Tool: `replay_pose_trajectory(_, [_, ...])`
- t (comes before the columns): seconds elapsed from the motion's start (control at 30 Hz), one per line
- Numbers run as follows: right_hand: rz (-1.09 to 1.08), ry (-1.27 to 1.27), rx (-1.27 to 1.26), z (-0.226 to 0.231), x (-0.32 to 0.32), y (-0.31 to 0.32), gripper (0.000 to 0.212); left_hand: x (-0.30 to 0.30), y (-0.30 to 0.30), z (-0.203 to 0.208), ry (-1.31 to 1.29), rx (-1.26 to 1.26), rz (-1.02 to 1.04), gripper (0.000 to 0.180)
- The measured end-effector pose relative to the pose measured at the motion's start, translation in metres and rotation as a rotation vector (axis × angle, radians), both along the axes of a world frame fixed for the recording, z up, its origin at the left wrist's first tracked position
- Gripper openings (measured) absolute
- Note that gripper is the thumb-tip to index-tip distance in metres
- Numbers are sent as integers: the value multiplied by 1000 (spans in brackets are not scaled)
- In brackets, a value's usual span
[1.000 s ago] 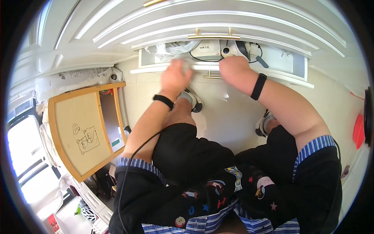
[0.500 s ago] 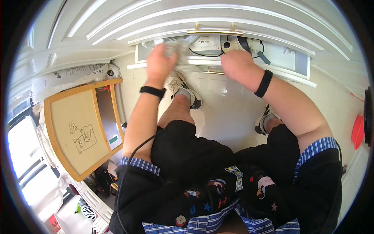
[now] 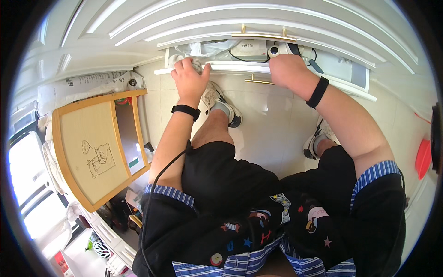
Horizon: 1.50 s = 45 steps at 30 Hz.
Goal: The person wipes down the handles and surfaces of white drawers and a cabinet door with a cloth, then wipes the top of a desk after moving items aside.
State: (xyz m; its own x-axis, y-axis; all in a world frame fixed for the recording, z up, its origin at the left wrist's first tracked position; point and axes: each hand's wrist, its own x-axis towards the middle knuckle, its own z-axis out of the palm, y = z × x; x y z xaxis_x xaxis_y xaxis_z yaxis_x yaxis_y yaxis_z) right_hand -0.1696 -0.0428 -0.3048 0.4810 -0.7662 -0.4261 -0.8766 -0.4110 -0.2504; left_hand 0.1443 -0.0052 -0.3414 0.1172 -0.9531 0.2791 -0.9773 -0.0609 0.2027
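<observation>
Left hand [image 3: 190, 82], closed around a bunched pale cloth [image 3: 197, 66]; beneath its fingers, the front edge of a white drawer [image 3: 237, 68]. Right hand [image 3: 290, 70], farther along that edge: fingers hidden, grip indeterminable.

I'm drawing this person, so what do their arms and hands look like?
The left hand and right hand wear no gloves. Each wrist has a black band. The short sleeves are black, with blue-and-white striped cuffs. A thin black cable crosses the left forearm.
</observation>
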Motion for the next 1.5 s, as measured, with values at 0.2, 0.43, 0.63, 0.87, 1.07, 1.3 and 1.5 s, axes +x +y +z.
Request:
replay_pose_trajectory(0.2, [11,-27,-4,8,-1,-10,20,11,-4,-3,-106,-51,-76,45])
replay_pose_trajectory(0.43, [-7,28,39,9,-2,-11,21,-54,5,15,59,104,-427,37])
replay_pose_trajectory(0.63, [19,12,29,7,-1,-9,19,-76,3,25,-63,93,-761,43])
replay_pose_trajectory(0.87, [51,21,8,6,-2,-8,18,-82,8,27,-142,120,-559,43])
replay_pose_trajectory(1.07, [21,61,31,4,-6,-11,19,-75,-10,20,-135,118,-625,40])
replay_pose_trajectory(1.3, [83,10,8,-2,8,-12,19,36,0,0,-18,-56,-70,35])
replay_pose_trajectory(1.5, [57,-16,-91,-22,-6,-11,19,78,-21,-1,-124,109,413,44])
